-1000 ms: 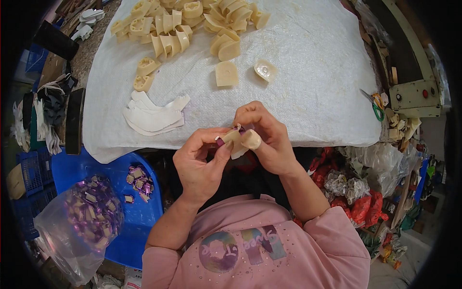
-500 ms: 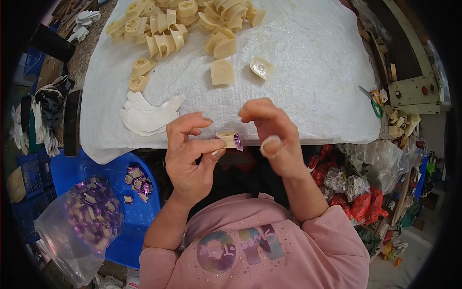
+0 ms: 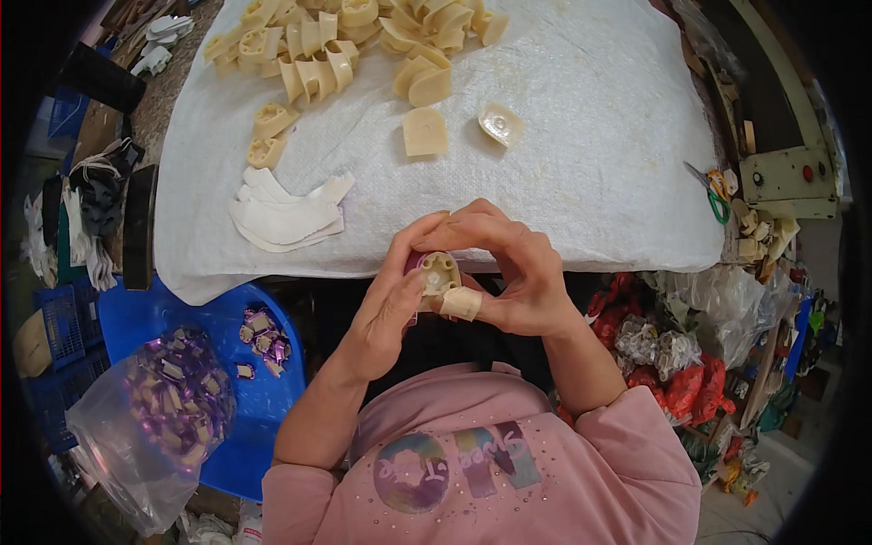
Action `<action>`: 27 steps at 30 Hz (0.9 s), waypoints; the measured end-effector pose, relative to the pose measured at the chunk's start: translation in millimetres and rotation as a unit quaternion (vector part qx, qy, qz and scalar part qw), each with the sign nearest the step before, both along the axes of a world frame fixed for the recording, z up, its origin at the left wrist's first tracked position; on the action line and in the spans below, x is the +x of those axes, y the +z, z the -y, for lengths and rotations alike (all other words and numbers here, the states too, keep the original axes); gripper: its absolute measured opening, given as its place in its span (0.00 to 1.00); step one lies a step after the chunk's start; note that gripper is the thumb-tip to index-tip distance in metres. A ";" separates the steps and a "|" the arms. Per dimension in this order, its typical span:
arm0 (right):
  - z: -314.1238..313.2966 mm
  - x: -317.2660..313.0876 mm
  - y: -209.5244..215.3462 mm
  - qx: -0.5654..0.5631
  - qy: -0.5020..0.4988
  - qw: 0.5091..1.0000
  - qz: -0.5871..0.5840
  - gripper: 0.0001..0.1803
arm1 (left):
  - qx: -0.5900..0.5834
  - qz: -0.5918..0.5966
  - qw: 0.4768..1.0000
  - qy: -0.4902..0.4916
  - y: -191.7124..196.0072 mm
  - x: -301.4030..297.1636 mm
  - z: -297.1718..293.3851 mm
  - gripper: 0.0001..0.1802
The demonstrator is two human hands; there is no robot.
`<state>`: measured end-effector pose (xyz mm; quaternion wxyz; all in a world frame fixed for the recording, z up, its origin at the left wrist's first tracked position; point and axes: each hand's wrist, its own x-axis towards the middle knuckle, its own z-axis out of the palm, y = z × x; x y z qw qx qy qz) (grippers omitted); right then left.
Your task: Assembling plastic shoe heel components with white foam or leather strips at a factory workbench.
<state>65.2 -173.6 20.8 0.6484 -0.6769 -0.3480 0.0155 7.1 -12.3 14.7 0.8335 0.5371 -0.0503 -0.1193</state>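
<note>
Just off the table's front edge, a cream plastic shoe heel (image 3: pixel 440 272) with purple shiny covering around its side is between my two hands. Its hollow ribbed end faces up. My left hand (image 3: pixel 381 304) is closed along its left side, fingers extended over it. Curling around the far and right sides, my right hand (image 3: pixel 518 272) presses it too; its thumb wears a beige bandage (image 3: pixel 461 302). Beyond my left hand lies a stack of curved white cut pieces (image 3: pixel 283 218). Two loose cream heels (image 3: pixel 425 133) sit farther ahead.
A pile of bare cream heels (image 3: pixel 313 54) covers the far left of the white-sheeted table (image 3: pixel 581 173). Left below, a blue chair (image 3: pixel 259 436) holds purple-covered heels (image 3: pixel 265 341) and a clear bag (image 3: pixel 173 400) of more. Scissors (image 3: pixel 718 195) lie at the table's right edge.
My right hand has come in from the right and closed around the heel. The heel has turned so its ribbed hollow end faces up. My left fingers have straightened against it.
</note>
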 end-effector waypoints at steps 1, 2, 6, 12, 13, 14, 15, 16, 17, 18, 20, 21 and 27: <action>-1.1 -0.7 -0.9 0.001 0.002 1.000 0.000 0.31 | 0.001 0.000 1.000 0.002 1.9 0.2 2.9 0.29; -1.9 -1.1 -1.6 -0.033 0.000 0.999 0.033 0.30 | -0.017 -0.023 0.999 0.014 5.5 0.6 6.1 0.30; -7.5 -10.3 2.3 -0.107 -0.077 0.984 0.122 0.24 | 0.042 -0.010 0.998 0.055 0.0 -4.2 7.2 0.29; -8.4 -4.2 13.0 0.043 0.056 0.944 -0.321 0.10 | -0.008 0.053 0.993 0.110 8.6 -4.6 19.2 0.35; -8.1 0.3 16.7 0.039 0.120 0.906 -0.405 0.10 | -0.008 0.054 0.993 0.107 5.7 -4.4 22.6 0.35; -10.4 2.0 17.7 0.005 0.126 0.889 -0.440 0.10 | 0.051 0.079 0.986 0.136 0.0 -5.0 25.6 0.39; -11.7 1.1 16.2 0.006 0.124 0.890 -0.439 0.10 | 0.110 0.104 0.975 0.165 -2.9 -5.6 26.9 0.44; -11.8 -0.4 12.7 0.057 0.144 0.900 -0.408 0.10 | 0.119 0.101 0.979 0.133 10.1 -5.8 25.4 0.43; -11.3 -2.3 10.2 0.107 0.164 0.906 -0.375 0.10 | 0.118 0.101 0.979 0.132 10.1 -7.3 26.1 0.43; -9.4 -6.1 9.9 0.076 0.148 0.918 -0.360 0.10 | 0.130 0.105 0.978 0.125 10.1 -8.3 27.0 0.42; -12.7 -17.7 7.4 0.054 0.108 0.937 -0.327 0.10 | 0.158 0.118 0.970 0.140 11.1 -9.2 27.0 0.37; -15.5 -20.7 4.3 0.031 0.067 0.953 -0.293 0.10 | 0.159 0.118 0.970 0.140 7.5 -9.2 25.9 0.37; -31.3 -29.0 -19.1 0.047 0.014 0.995 -0.088 0.19 | 0.174 0.116 0.947 0.244 4.9 1.3 26.2 0.24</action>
